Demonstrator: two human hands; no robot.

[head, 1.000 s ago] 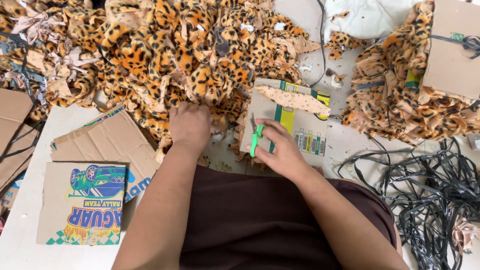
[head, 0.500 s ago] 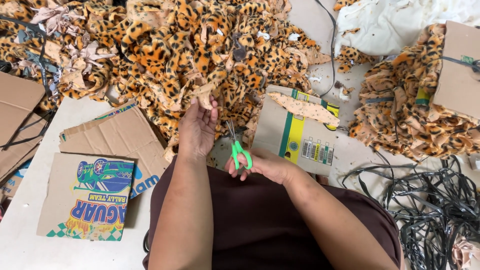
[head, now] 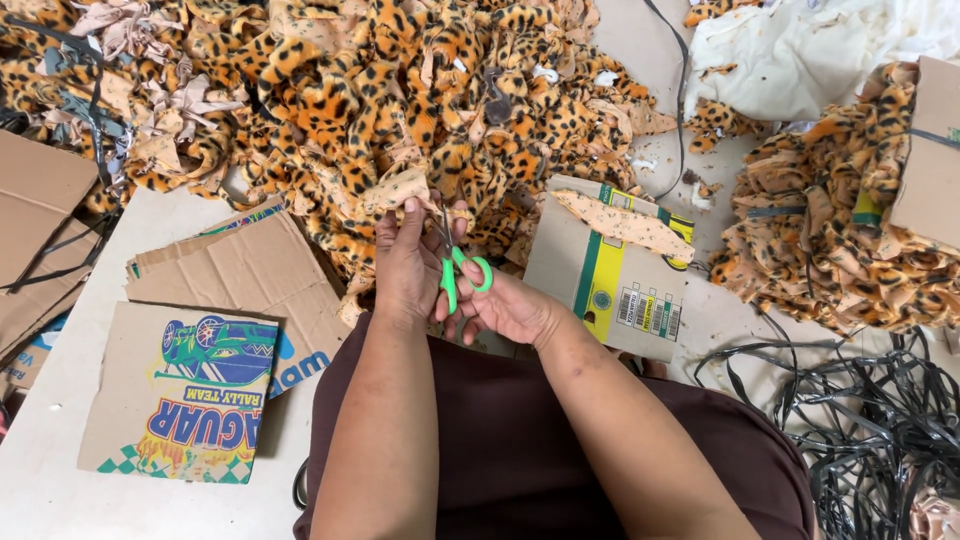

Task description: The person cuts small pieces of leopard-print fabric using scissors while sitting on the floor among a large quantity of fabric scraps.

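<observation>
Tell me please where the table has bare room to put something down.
Free: the pale strip left of the printed cardboard sheet, and a patch between the striped cardboard piece and the black strap tangle. Crowded: the leopard-print fabric heap above both hands.

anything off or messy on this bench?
Nothing looks damaged. The left hand holds a leopard-print fabric piece and the right hand holds green-handled scissors at it. Loose black straps lie tangled at right, and cardboard sheets lie askew at left.
</observation>
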